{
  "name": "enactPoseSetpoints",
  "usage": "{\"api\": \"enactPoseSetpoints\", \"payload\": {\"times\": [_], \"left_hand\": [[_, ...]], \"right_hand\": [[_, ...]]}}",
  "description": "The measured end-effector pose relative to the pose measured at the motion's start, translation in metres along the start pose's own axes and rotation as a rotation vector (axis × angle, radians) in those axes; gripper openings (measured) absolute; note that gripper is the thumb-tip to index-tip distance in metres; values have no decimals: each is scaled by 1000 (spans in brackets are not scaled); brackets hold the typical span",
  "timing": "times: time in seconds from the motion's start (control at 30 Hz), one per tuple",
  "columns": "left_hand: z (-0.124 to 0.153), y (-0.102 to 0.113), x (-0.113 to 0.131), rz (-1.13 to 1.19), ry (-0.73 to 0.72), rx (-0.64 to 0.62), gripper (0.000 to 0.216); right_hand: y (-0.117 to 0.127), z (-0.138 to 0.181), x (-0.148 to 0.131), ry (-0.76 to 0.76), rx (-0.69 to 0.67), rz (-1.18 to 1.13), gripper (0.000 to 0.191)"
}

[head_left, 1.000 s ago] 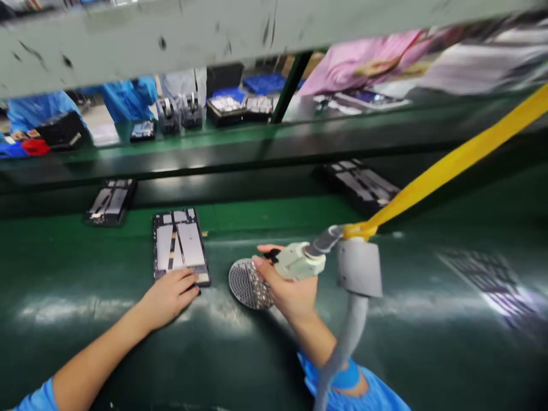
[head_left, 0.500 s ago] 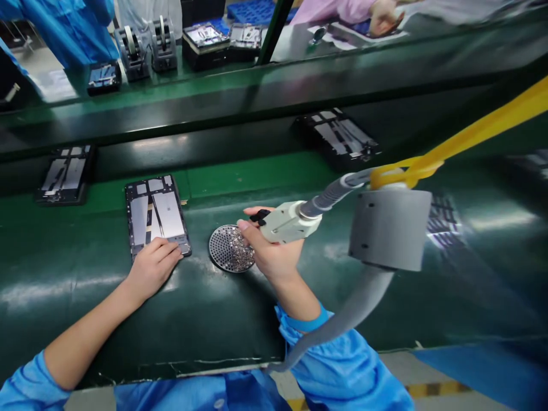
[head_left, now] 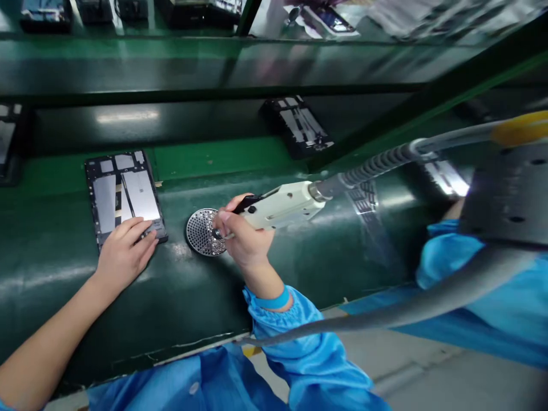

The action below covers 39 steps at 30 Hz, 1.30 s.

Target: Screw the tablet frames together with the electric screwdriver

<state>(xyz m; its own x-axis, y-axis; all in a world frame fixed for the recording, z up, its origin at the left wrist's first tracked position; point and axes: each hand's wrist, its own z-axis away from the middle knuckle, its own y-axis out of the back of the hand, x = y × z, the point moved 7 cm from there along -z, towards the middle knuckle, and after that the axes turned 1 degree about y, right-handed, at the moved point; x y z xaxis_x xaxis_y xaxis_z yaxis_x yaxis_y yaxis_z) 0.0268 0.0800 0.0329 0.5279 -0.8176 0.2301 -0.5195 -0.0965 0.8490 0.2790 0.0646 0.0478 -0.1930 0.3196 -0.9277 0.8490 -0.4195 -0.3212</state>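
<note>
My left hand (head_left: pixel 123 251) lies over the lower end of an opened tablet (head_left: pixel 142 194), its fingers bent onto the edge and holding it. The tablet's back is off, showing silver battery packs and dark ribbon strips. In my right hand (head_left: pixel 248 242) is a pale electric screwdriver (head_left: pixel 285 205), with my fingers wrapped round its black front end. Its tip points down at a round perforated dish (head_left: pixel 200 231) with small screws gathered on its right side. Whether the tip touches a screw is hard to make out.
A grey hose (head_left: pixel 377 319) and a blurred grey block (head_left: pixel 505 197) hang at the right. Other opened tablets lie on the line, one (head_left: pixel 299 125) behind, another (head_left: pixel 7 140) at far left. A green post (head_left: pixel 411 103) slants across. A co-worker's blue sleeve (head_left: pixel 449 257) is at right.
The view has tilted down and turned right. My right hand has brought the screwdriver lower over the dish, its tip now among the screws. My left hand stays on the tablet.
</note>
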Motion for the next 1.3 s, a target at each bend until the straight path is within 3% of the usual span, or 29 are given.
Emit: {"api": "enactPoseSetpoints", "payload": {"times": [0.37,0.73,1.3], "left_hand": [[6,-1,7,-76,-7,-18,21],[2,0,9,-81,-37,1,21],[-2,0,10,-107,-7,-29,21]], "right_hand": [[10,3,18,15,57,57,19],[5,30,18,-65,-17,10,16],[4,36,27,-100,-53,77,17]]}}
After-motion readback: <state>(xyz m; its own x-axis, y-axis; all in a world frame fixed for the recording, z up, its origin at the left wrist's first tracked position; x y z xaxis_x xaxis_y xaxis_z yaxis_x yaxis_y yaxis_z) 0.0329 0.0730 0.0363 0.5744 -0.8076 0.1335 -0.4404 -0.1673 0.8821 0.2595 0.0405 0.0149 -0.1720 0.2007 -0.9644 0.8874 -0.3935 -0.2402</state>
